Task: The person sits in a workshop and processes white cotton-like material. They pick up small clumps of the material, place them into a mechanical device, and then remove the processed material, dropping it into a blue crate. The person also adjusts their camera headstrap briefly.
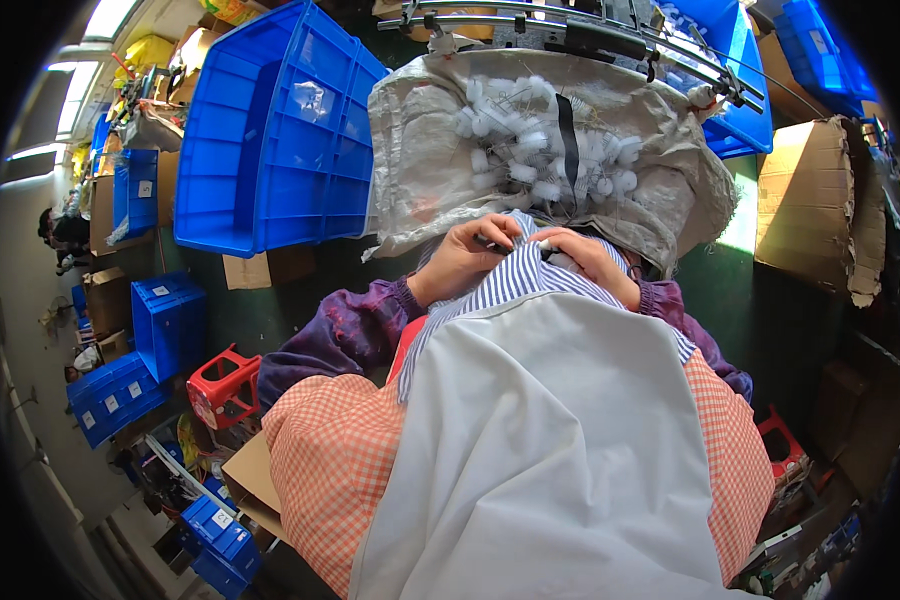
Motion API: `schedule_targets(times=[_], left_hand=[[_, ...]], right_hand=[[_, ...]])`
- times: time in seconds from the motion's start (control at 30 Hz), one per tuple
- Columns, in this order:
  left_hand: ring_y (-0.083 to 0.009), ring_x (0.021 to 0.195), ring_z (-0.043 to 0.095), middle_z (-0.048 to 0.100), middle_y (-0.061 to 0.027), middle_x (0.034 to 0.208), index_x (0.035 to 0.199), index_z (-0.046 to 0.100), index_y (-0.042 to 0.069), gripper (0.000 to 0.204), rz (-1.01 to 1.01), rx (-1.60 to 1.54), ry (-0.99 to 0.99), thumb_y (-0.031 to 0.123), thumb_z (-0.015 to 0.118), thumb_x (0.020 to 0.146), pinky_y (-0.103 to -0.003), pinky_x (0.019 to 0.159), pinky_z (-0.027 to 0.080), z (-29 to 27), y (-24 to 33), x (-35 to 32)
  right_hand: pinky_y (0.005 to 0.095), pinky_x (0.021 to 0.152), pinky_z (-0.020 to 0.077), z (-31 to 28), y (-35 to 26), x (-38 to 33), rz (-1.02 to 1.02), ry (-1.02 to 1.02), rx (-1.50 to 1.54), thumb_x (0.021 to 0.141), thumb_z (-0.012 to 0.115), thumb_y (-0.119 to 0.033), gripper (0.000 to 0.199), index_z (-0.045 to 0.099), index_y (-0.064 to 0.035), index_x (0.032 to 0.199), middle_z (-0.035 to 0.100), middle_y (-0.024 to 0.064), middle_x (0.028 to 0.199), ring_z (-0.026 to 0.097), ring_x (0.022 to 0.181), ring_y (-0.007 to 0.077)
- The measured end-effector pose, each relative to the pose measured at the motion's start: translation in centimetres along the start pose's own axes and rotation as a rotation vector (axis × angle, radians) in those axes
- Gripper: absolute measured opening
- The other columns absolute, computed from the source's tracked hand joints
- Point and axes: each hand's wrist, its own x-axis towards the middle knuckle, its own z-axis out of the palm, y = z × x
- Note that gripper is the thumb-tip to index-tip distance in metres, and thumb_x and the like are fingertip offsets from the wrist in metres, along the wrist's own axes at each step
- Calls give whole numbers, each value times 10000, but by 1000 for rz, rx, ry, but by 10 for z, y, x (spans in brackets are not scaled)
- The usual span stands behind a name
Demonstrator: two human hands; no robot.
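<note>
Blue-and-white striped cloth (pixel 540 277), above the grey cloth (pixel 540 400) over my lap, is bunched up between my hands. My left hand (pixel 465 257) is closed, its curled fingers gripping the fold of the striped cloth. From the other side my right hand (pixel 592 262) pinches the same fold. A small white bit (pixel 544 244) shows by the right fingertips; what it is I cannot make out. Just beyond my hands, a heap of small translucent white plastic pieces with thin wire-like strands (pixel 530 130) lies on a woven sack (pixel 410 150). A black strip (pixel 568 145) crosses the heap.
A large blue crate (pixel 235 130) stands tilted at the left of the sack. Metal rails (pixel 570 25) run across the far side. Another blue bin (pixel 745 75) and a cardboard box (pixel 805 200) are at the right. A red stool (pixel 223 388) and smaller blue bins (pixel 168 310) stand left.
</note>
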Motion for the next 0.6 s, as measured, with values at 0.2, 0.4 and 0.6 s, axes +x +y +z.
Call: schedule_targets(times=[0.2, 0.4, 0.6], left_hand=[[-160, 893, 592, 604, -108, 1011, 929, 509, 1, 197, 375, 483, 286, 64, 646, 803, -277, 791, 467, 27, 23, 1], [-332, 650, 598, 578, -178, 683, 944, 516, 55, 230, 235, 1261, 240, 196, 634, 806, -346, 525, 455, 37, 26, 20], [-346, 625, 582, 578, -163, 664, 918, 558, 96, 197, 155, 1241, 180, 234, 624, 794, -400, 507, 437, 33, 28, 29]], right_hand=[[281, 833, 439, 2, -19, 2, 107, 207, 171, 837, 432, 77, 218, 501, 34, 1039, 532, 140, 1137, 558, 969, 230], [269, 629, 469, 1, -24, 0, 359, 429, 19, 879, 412, 11, 231, 505, -29, 1087, 605, 94, 809, 610, 730, 179], [401, 662, 451, 6, -22, 2, 241, 414, -435, 839, 474, -85, 212, 476, -15, 1039, 584, 194, 834, 571, 768, 371]])
